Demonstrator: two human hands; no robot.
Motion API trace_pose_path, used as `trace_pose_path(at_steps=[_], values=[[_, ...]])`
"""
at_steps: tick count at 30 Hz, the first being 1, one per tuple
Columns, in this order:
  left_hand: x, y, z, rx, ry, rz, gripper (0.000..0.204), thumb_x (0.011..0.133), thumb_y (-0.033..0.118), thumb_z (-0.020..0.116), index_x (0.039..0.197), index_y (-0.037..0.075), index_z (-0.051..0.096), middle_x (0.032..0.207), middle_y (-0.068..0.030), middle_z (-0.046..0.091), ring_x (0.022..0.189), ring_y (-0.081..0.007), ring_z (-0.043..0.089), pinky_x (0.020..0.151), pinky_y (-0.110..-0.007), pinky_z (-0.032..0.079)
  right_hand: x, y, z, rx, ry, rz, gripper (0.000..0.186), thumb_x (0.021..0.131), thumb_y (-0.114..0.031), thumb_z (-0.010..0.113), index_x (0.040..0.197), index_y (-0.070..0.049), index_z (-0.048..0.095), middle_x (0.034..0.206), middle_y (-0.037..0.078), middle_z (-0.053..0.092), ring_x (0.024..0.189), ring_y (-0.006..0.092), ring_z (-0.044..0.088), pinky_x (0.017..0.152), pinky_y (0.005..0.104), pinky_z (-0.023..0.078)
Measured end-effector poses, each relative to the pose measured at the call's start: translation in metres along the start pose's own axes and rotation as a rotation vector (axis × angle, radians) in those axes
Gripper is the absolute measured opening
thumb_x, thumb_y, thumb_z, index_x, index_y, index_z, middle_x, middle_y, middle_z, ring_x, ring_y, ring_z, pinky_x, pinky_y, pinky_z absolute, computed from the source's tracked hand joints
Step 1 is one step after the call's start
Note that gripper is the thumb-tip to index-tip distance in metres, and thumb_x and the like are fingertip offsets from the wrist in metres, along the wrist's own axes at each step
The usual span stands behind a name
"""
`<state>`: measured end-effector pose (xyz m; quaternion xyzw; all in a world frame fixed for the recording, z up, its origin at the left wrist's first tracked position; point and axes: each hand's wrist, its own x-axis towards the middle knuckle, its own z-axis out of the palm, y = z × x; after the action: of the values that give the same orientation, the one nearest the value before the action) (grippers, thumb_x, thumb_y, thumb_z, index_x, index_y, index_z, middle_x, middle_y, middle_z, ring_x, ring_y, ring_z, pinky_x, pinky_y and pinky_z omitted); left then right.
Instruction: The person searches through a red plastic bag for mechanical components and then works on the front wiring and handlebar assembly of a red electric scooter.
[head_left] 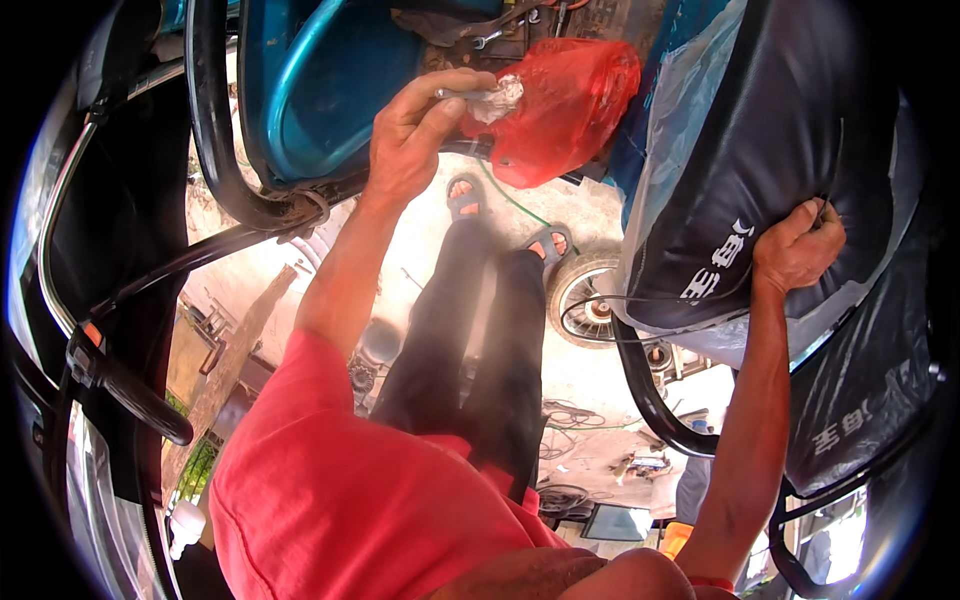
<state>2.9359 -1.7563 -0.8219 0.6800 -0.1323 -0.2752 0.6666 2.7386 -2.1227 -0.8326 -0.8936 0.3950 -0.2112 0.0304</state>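
My left hand [418, 125] is closed in a pinch on a short grey metal piece [465, 95], perhaps a cable end. Right beside its fingertips is a whitish, pasty-looking lump [507, 96] at the edge of a crumpled red plastic bag [575, 105]. My right hand [800, 245] lies against a black padded seat [775, 120], its fingers curled round a thin black cable [650, 299]. The cable loops out to the left of the seat and also runs up past the fingers. Part of it is hidden by the hand.
A teal vehicle body [335, 100] with a black tube frame [205, 120] stands ahead on the left. At far left is a black handlebar grip [145, 405]. A spoked wheel [590, 305] lies near my sandalled feet. Wrenches [495, 38] lie behind the bag; coiled wires [570, 415] are on the floor.
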Motion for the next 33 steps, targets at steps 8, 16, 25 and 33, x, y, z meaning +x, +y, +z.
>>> trace_pose_path(at_steps=[8,16,25,33], values=[[0.016,-0.055,-0.017,0.541,0.02,0.15,0.024,0.095,0.016,0.061,0.116,0.003,0.063,0.123,-0.0149,0.061,0.106,-0.0186,0.061,0.089,-0.032,0.051,0.006,-0.002,0.0,-0.008,0.012,-0.008,0.041,0.091,-0.036,0.052,0.099,0.004,0.063,0.098,0.019,0.063,0.094,0.0364,0.059,0.086,0.0454,0.045],[0.035,-0.048,0.0,-0.39,0.247,-0.357,0.021,0.091,0.021,0.068,0.098,0.004,0.058,0.086,-0.006,0.066,0.076,-0.0136,0.063,0.063,-0.028,0.052,0.0,0.004,0.001,0.017,0.019,-0.059,0.038,0.091,-0.034,0.054,0.097,0.002,0.063,0.098,0.018,0.063,0.094,0.0352,0.059,0.086,0.0443,0.045],[0.038,-0.026,0.055,-0.718,0.23,-0.461,0.024,0.094,0.032,0.063,0.096,0.009,0.057,0.084,-0.0055,0.062,0.076,-0.019,0.061,0.068,-0.036,0.051,0.001,0.003,-0.001,0.019,0.004,-0.044,0.038,0.091,-0.034,0.053,0.099,0.002,0.064,0.099,0.017,0.062,0.095,0.0356,0.059,0.085,0.0452,0.045],[0.049,-0.001,0.075,0.029,0.123,-0.187,0.027,0.096,0.028,0.063,0.101,0.003,0.054,0.099,-0.0119,0.069,0.075,-0.0151,0.066,0.062,-0.029,0.056,0.001,-0.001,-0.003,0.012,-0.009,-0.003,0.037,0.091,-0.034,0.053,0.098,-0.001,0.065,0.099,0.016,0.062,0.095,0.0359,0.059,0.083,0.0459,0.046]])
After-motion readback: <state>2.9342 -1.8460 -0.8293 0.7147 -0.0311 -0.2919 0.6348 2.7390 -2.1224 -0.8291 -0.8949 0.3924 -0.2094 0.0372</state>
